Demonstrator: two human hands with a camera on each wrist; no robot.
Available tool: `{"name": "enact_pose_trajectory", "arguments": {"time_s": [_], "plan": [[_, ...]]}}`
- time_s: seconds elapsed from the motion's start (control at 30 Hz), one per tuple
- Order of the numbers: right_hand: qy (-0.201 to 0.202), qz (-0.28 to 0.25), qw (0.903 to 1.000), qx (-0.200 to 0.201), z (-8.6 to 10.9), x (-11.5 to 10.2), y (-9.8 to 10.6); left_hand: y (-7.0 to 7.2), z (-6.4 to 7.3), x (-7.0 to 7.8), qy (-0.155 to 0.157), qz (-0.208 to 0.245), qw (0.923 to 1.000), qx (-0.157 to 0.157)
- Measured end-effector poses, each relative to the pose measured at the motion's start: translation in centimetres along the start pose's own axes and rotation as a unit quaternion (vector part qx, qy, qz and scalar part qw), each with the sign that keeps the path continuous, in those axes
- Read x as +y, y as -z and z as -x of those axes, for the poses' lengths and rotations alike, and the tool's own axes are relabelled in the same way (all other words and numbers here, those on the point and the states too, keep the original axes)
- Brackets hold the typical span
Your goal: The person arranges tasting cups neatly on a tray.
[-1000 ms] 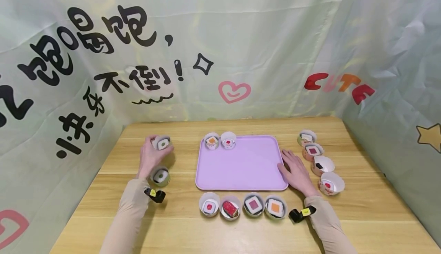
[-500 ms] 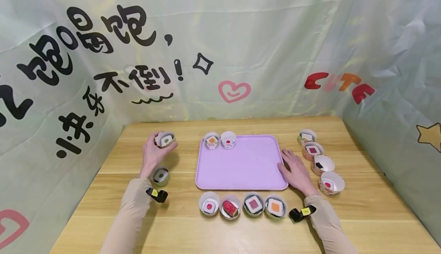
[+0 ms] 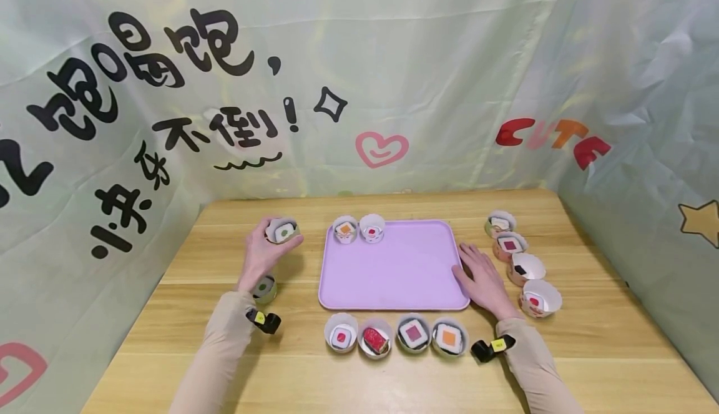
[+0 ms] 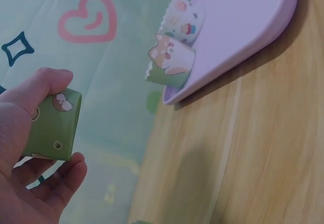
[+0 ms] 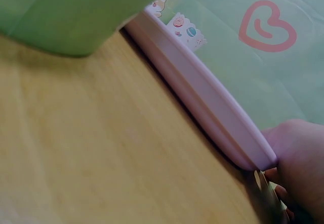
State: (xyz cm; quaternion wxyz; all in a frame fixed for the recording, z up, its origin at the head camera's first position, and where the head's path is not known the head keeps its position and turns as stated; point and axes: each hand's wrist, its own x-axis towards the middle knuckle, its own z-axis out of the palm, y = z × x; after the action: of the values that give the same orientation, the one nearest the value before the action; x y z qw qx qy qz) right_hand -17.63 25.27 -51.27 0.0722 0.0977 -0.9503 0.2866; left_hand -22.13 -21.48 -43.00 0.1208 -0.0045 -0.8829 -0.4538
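My left hand (image 3: 261, 253) grips a green paper cup (image 4: 54, 128) between thumb and fingers, raised above the table left of the tray. Inside this cup, in the head view, sits a white sushi roll piece (image 3: 285, 232) with a green centre. A lilac tray (image 3: 393, 276) lies mid-table. Two paper cups stand at its back left corner: one with an orange-centred piece (image 3: 345, 229), one with a red-centred piece (image 3: 372, 231). My right hand (image 3: 484, 281) rests at the tray's right edge, fingers extended, thumb at the rim.
Another green cup (image 3: 265, 290) stands partly hidden behind my left wrist. Several sushi cups line the tray's front, among them one with a red-topped piece (image 3: 375, 340). More cups, such as a pink-sided one (image 3: 540, 305), form a slanted row at the right. Printed cloth (image 3: 438, 89) hangs behind.
My left hand has lifted the green cup and carried it rightward, towards the tray. The right hand and the tray have stayed put.
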Motion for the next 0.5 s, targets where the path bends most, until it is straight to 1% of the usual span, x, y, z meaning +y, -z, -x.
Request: {"name": "enact_pose_trajectory", "arguments": {"time_s": [0.23,0.37,0.5], "plan": [[0.002,-0.005,1.0,0.005,0.0,0.2,-0.1,-1.2,0.2,0.6,-0.026,-0.012,0.9992,-0.026],[0.001,-0.007,1.0,0.003,-0.1,0.1,-0.1,-1.8,0.2,0.9,-0.041,-0.021,0.9978,-0.048],[0.0,-0.007,1.0,0.002,0.0,0.0,0.0,-2.4,0.2,1.3,-0.062,-0.034,0.9954,-0.065]]}}
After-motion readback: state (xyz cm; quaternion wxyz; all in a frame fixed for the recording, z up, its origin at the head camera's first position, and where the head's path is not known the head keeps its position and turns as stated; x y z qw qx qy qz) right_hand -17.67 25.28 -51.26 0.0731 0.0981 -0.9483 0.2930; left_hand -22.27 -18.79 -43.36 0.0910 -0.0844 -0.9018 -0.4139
